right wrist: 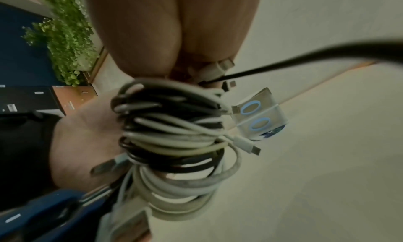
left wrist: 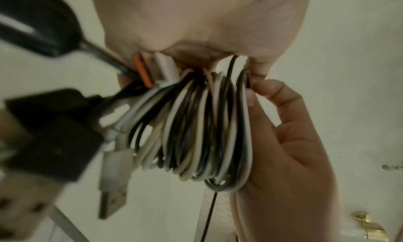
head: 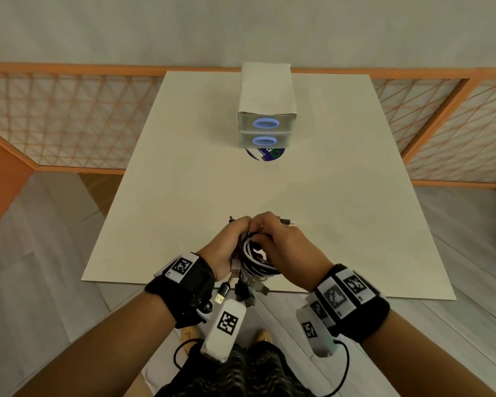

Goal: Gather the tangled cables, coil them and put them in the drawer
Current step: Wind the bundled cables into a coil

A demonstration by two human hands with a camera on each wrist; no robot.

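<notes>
A coiled bundle of black and white cables (head: 255,259) hangs between both hands above the near edge of the white table (head: 341,196). My left hand (head: 226,242) grips the bundle from the left and my right hand (head: 281,242) grips it from the right, fingers curled over its top. Several USB plugs (head: 224,293) dangle below it. The left wrist view shows the cable loops (left wrist: 202,125) and my right hand's fingers (left wrist: 272,90) pinching them. In the right wrist view the coil (right wrist: 174,135) fills the middle. The small two-drawer unit (head: 265,130) stands far back, both drawers closed.
A round disc (head: 265,156) sticks out from under the drawer unit. Orange lattice railings (head: 69,116) run behind the table on both sides. A grey floor (head: 40,253) surrounds the table.
</notes>
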